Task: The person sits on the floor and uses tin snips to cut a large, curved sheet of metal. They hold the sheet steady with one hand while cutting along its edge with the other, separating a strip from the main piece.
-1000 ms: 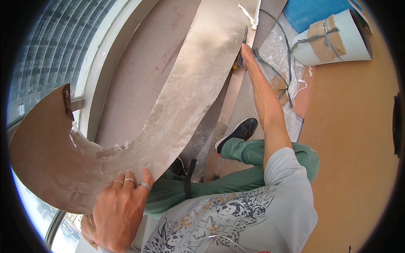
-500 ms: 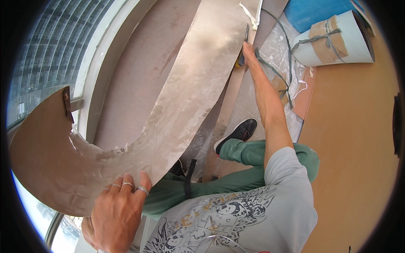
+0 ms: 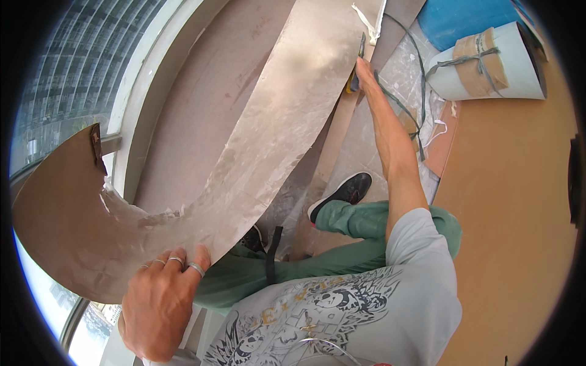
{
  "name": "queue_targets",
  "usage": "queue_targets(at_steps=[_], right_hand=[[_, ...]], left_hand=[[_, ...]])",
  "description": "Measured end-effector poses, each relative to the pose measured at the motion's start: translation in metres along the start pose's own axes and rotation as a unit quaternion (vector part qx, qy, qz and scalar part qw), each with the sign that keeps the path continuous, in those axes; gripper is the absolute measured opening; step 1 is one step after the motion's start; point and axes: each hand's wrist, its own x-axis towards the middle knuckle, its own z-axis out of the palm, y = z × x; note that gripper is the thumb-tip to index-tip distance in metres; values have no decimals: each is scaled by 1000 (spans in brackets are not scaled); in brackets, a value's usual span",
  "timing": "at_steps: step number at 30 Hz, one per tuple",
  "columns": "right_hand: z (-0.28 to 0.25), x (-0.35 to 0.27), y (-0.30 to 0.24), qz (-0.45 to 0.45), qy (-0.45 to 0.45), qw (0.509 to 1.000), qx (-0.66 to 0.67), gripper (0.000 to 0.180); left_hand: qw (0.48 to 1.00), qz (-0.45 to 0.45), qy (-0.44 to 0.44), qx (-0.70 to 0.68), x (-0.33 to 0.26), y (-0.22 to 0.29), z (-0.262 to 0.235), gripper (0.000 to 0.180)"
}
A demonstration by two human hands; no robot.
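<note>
A long, flexible brown sheet (image 3: 256, 134) stretches from the top of the view to the lower left, where it curls up. Its inner edge is torn and flaky near the bend. My left hand (image 3: 162, 299), with rings on its fingers, grips the sheet's near edge, fingers on top and thumb not clearly visible. Far up on the right, my right hand (image 3: 366, 72) is closed around a hand tool (image 3: 354, 82) with a yellow and dark handle and a narrow dark tip, right at the sheet's edge. A loose whitish strip (image 3: 366, 23) hangs at that edge just beyond the tip.
A white roll (image 3: 482, 64) tied with cord and brown card lies at the upper right, beside a blue roll (image 3: 467, 18). Below them is a broad tan board (image 3: 506, 213). Dark cord (image 3: 421, 91) trails over plastic film. A window (image 3: 73, 79) borders the left.
My left hand has shifted slightly left, and the curled end of the sheet has risen a little. The right hand with the tool has moved slightly right. The view has shifted a little.
</note>
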Motion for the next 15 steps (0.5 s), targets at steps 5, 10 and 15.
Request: queue_targets(at_steps=[5,10,15], right_hand=[[8,5,-1,3,8,999,-43,72],[-7,-18,-29,69,-142,985,-64,67],[8,-30,-25,76,-182,977,-81,65]], left_hand=[[996,8,-46,69,2,3,-9,37],[996,6,-78,47,24,-3,-6,29],[997,-9,-64,41,39,-14,-7,31]])
